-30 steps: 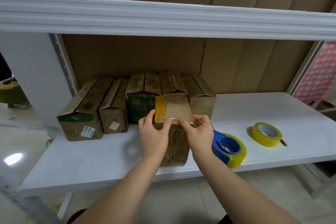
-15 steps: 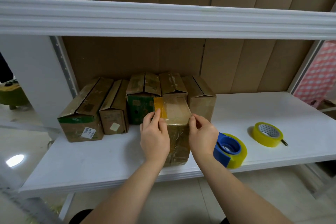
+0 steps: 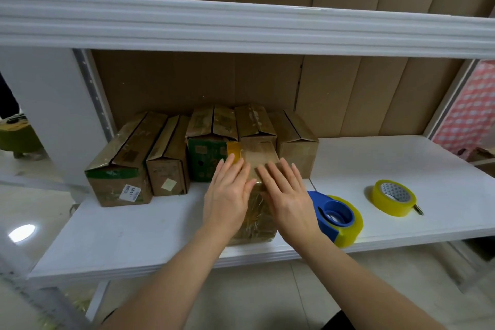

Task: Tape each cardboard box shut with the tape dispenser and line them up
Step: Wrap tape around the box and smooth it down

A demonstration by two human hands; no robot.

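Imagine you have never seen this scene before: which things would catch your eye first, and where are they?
First, the two hands, left and right, pressing flat on a tape-wrapped box at the shelf's front edge. Next, the blue tape dispenser just right of that box, with a spare yellow roll further right. Behind stands a row of boxes against the cardboard back.

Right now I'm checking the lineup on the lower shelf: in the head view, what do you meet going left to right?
Box with the white label → box with the pale sticker → green-fronted box → left hand → right hand → tape dispenser → loose yellow tape roll.
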